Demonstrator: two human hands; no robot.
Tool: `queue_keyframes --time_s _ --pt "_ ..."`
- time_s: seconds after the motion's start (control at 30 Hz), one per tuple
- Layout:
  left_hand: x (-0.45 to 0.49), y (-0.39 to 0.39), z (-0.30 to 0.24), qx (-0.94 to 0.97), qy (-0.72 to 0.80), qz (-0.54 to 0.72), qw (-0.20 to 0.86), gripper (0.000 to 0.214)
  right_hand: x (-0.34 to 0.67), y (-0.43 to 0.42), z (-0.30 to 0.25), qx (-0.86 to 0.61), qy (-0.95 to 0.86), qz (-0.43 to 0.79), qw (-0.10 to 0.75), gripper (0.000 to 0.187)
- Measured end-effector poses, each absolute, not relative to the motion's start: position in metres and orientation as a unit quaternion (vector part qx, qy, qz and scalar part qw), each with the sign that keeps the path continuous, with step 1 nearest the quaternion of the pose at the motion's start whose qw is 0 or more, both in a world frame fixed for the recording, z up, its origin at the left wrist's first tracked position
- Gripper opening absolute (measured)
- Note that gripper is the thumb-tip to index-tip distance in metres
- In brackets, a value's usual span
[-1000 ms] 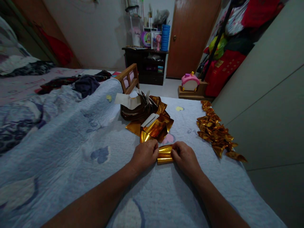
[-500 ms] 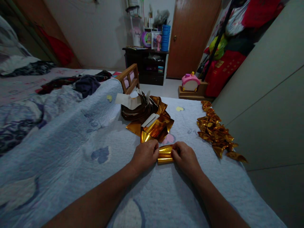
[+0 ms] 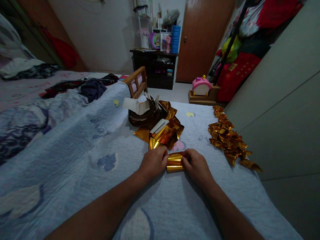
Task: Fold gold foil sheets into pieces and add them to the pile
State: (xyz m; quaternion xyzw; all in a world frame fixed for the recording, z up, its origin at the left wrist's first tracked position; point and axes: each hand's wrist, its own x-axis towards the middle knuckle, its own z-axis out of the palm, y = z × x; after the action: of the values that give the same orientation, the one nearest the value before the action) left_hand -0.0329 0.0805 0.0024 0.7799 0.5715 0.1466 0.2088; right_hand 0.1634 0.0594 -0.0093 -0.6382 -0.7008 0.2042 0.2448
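A sheet of shiny gold foil paper (image 3: 175, 162) lies on the bed, its near edge rolled or folded over into a band. My left hand (image 3: 155, 162) grips its left end with closed fingers. At the right end, my right hand (image 3: 196, 165) pinches the same sheet between thumb and fingers. Just beyond my left hand lie loose gold foil sheets (image 3: 166, 133), some showing a pale underside. Behind them sits a curved stack of paper sheets (image 3: 142, 115) with white and dark edges. To the right is a heap of folded gold foil pieces (image 3: 228, 140).
A light blue patterned quilt (image 3: 105, 190) covers the bed, with a wooden rail (image 3: 136, 81) at its far edge. Clothes (image 3: 92, 89) lie to the left. A pale cabinet (image 3: 287, 110) stands close on the right. Beyond the bed are a pink toy (image 3: 201, 86) and a dark shelf unit (image 3: 153, 68).
The whole view has shifted very slightly. Both hands keep their hold on the gold foil paper, with almost no movement.
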Motion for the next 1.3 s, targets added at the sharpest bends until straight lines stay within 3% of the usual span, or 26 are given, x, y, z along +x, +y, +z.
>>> queue_keyframes --time_s 0.13,0.33,0.57,0.87,1.13,1.3 --pt "-0.034 0.082 0.002 0.776 0.567 0.165 0.22 0.011 0.163 0.06 -0.006 -0.641 -0.69 0.225 0.247 0.013" --pt "-0.035 0.085 0.006 0.75 0.551 0.238 0.278 0.01 0.163 0.061 -0.003 -0.64 -0.654 0.28 0.289 0.036" --pt "-0.034 0.084 0.006 0.681 0.494 0.354 0.409 0.015 0.17 0.064 -0.009 -0.609 -0.61 0.37 0.345 0.019" --pt "-0.032 0.083 0.004 0.609 0.452 0.433 0.487 0.017 0.168 0.061 -0.008 -0.539 -0.568 0.465 0.413 0.019" --pt "-0.034 0.086 0.002 0.602 0.417 0.394 0.556 0.019 0.169 0.063 -0.005 -0.525 -0.554 0.465 0.448 0.049" --pt "-0.039 0.088 0.004 0.673 0.399 0.287 0.553 0.015 0.178 0.061 0.003 -0.531 -0.625 0.456 0.347 0.017"
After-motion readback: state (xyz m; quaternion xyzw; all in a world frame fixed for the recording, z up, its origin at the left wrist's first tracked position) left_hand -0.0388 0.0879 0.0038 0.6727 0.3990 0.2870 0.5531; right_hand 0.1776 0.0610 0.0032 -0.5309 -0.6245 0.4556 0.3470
